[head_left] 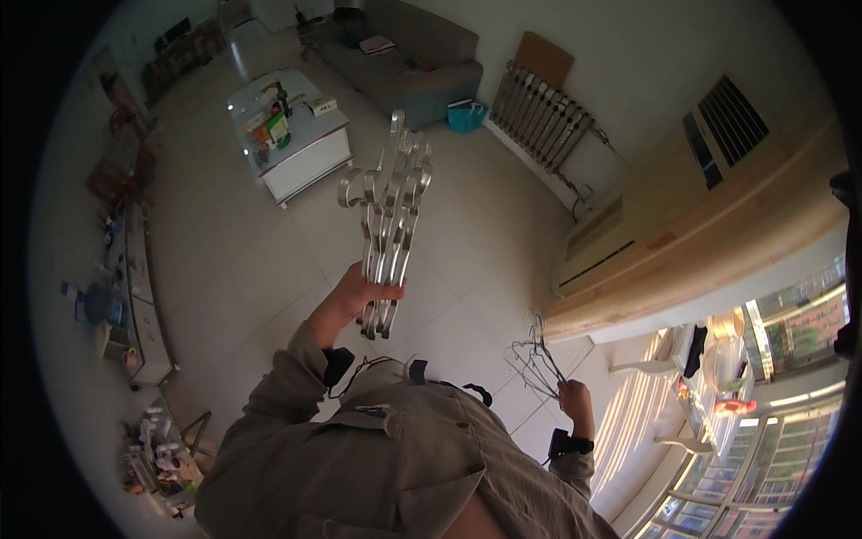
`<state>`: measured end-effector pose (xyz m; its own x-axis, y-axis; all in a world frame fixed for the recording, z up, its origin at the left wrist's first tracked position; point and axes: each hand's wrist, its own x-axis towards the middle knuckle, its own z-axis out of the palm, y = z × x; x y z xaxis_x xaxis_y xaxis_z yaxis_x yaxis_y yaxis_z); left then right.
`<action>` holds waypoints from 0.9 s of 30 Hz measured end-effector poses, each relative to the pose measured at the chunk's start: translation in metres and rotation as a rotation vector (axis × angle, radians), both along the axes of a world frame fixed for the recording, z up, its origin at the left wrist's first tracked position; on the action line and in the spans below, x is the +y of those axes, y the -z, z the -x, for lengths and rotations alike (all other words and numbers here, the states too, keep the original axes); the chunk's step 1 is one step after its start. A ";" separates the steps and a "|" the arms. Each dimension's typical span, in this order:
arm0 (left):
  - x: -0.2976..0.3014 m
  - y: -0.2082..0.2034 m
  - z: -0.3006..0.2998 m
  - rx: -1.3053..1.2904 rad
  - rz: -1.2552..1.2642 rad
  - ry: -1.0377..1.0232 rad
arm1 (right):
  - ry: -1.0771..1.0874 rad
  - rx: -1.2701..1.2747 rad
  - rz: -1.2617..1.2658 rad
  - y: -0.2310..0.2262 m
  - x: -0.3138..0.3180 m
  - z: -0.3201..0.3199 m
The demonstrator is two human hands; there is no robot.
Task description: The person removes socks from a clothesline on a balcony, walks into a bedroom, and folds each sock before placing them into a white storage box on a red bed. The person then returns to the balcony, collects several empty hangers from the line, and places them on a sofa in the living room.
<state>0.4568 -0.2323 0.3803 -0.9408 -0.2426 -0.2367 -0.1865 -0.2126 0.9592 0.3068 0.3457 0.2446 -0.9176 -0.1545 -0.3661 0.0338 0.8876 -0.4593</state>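
Note:
My left hand [352,295] is closed around a bundle of silver metal hangers [391,202], held up in front of me. Their broad, flat bars lie close together, and curved ends stick out near the top. Off to the right, my right hand [576,402] grips several thin wire hangers [536,355], whose hooks and wires fan out toward the upper left. The two bunches are well apart.
A white coffee table [310,166] with packages stands ahead on the tiled floor. Behind it is a sofa [404,54] with a teal bin [466,116] beside it. A radiator [543,117] and a tall beige air conditioner [664,225] line the right; a cabinet [148,337] runs along the left.

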 end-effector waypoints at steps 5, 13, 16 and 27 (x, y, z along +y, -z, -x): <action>-0.093 -0.007 0.052 0.026 -0.078 -0.255 | -0.152 0.073 0.298 -0.016 -0.193 0.211; -0.280 0.016 0.194 0.025 -0.087 -0.379 | -0.018 0.023 0.943 -0.071 -0.485 0.378; -0.347 0.019 0.266 0.019 -0.111 -0.397 | -0.009 0.004 0.964 -0.104 -0.554 0.438; -0.575 0.078 0.566 -0.013 -0.227 -0.384 | 0.123 0.019 1.154 -0.100 -0.744 0.681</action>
<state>-0.1089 -0.8072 0.3025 -0.7895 -0.5141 -0.3353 -0.0644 -0.4739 0.8782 -0.3741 -0.3985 0.3446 -0.9535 -0.2969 -0.0523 0.0757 -0.0680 -0.9948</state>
